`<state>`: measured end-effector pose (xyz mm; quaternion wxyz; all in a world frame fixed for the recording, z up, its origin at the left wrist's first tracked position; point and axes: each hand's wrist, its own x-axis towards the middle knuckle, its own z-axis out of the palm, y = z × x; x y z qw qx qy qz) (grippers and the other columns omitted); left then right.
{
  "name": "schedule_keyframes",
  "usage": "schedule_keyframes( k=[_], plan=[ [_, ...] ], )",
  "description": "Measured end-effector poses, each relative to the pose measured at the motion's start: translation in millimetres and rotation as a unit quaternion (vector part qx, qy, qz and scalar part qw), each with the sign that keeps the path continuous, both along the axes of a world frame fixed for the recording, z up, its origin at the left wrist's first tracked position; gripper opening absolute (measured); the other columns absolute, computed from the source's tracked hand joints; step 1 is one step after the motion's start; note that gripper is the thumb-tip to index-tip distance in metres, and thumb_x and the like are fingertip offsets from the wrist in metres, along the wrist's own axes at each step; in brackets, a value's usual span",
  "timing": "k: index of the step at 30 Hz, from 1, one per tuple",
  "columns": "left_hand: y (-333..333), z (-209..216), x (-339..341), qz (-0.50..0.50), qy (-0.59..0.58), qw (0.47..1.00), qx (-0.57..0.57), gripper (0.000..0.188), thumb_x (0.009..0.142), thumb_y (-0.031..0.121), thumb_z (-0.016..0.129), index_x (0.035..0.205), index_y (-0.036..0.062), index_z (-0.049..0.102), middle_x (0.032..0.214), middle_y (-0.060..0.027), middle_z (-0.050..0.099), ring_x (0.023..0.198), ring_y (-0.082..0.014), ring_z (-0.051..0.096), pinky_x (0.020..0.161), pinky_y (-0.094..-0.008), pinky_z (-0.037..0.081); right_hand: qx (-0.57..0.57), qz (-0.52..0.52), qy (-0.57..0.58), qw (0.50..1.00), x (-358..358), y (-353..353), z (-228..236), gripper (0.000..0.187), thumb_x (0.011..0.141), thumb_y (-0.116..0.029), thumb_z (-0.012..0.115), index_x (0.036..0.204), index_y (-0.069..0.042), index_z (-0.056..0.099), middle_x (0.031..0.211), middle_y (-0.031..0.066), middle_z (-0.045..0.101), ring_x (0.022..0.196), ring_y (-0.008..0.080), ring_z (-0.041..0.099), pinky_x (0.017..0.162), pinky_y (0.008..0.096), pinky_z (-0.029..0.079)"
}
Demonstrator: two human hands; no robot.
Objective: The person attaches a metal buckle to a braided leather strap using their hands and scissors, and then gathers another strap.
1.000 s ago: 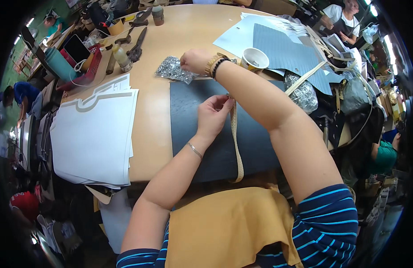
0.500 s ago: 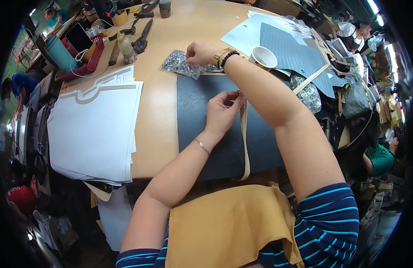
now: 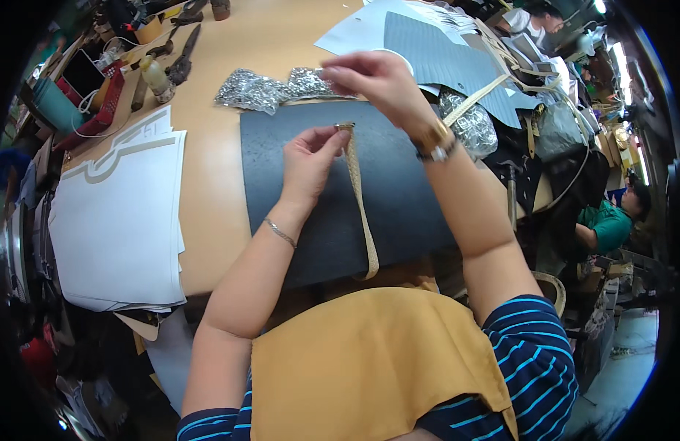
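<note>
My left hand (image 3: 310, 163) pinches the upper end of a narrow, light beige woven-looking strap (image 3: 360, 209). A small metal piece, like a buckle or ring, shows at that end by my fingertips. The strap hangs down over a black mat (image 3: 296, 213), its lower end curling at the mat's near edge. My right hand (image 3: 380, 87) is raised at the mat's far edge, fingers stretched forward and somewhat blurred. Beneath and beside it lie clear plastic bags of small silvery metal parts (image 3: 250, 90). I see nothing in its fingers.
White paper patterns (image 3: 119, 220) are stacked at the left. Grey ribbed sheets (image 3: 435, 73), a bagged bundle (image 3: 472, 128) and a hammer (image 3: 511, 191) lie to the right. A glue bottle (image 3: 156, 79) and a red basket (image 3: 97, 117) stand far left. A person in green (image 3: 610, 226) sits at the right.
My right hand has come away from the left bag of metal parts, its fingers extending. The head view has shifted to the right. My left hand keeps its hold on the strap.
</note>
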<state>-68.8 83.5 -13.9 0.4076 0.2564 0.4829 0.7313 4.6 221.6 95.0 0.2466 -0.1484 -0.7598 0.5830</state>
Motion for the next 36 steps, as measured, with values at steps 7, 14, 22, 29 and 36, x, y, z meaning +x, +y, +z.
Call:
schedule_keyframes(
  k=[7, 14, 22, 29, 36],
  plan=[
    [-1, -2, 1, -0.023, -0.035, 0.999, -0.032, 0.02, 0.089, 0.019, 0.076, 0.103, 0.0065, 0.072, 0.091, -0.0015, 0.073, 0.077, -0.0058, 0.066, 0.069, -0.0199, 0.053, 0.046, -0.115, 0.009, 0.992, 77, -52, -63, 0.013, 0.089, -0.008, 0.074, 0.099, 0.001, 0.072, 0.092, 0.0037, 0.072, 0.082, 0.0089, 0.066, 0.073, 0.0228, 0.054],
    [-5, -1, 10, -0.071, -0.06, 0.996, 0.001, 0.024, 0.094, 0.013, 0.068, 0.115, 0.0009, 0.069, 0.105, -0.0076, 0.073, 0.091, -0.0136, 0.07, 0.085, -0.0279, 0.057, -0.161, -0.113, 0.022, 0.98, 88, -48, -69, 0.018, 0.089, -0.011, 0.075, 0.101, 0.002, 0.071, 0.095, 0.0073, 0.071, 0.084, 0.011, 0.068, 0.075, 0.0254, 0.058],
    [-3, 0, 17, -0.07, -0.029, 0.997, 0.02, 0.024, 0.094, 0.012, 0.069, 0.112, -0.0038, 0.07, 0.106, -0.0113, 0.072, 0.095, -0.0151, 0.07, 0.089, -0.0288, 0.057, -0.292, -0.113, 0.005, 0.95, 97, -41, -76, 0.019, 0.089, -0.013, 0.076, 0.104, -0.003, 0.07, 0.1, 0.0064, 0.07, 0.091, 0.0125, 0.067, 0.077, 0.0269, 0.059],
    [-4, -3, 20, -0.037, 0.053, 0.997, 0.028, 0.025, 0.093, 0.011, 0.07, 0.112, -0.0054, 0.069, 0.103, -0.0113, 0.073, 0.094, -0.0149, 0.07, 0.086, -0.0268, 0.056, -0.274, -0.117, 0.025, 0.954, 94, -41, -81, 0.026, 0.087, -0.016, 0.079, 0.105, -0.007, 0.063, 0.098, 0.0026, 0.068, 0.09, 0.0099, 0.066, 0.076, 0.0279, 0.058],
    [-7, -2, 22, 0.002, 0.205, 0.978, 0.028, 0.021, 0.094, 0.008, 0.068, 0.111, -0.0049, 0.07, 0.101, -0.0097, 0.074, 0.093, -0.0125, 0.069, 0.084, -0.0249, 0.054, -0.314, -0.1, 0.008, 0.944, 96, -42, -77, 0.035, 0.088, -0.014, 0.077, 0.112, -0.008, 0.054, 0.099, 0.0036, 0.068, 0.09, 0.0105, 0.067, 0.073, 0.027, 0.058]
  ],
)
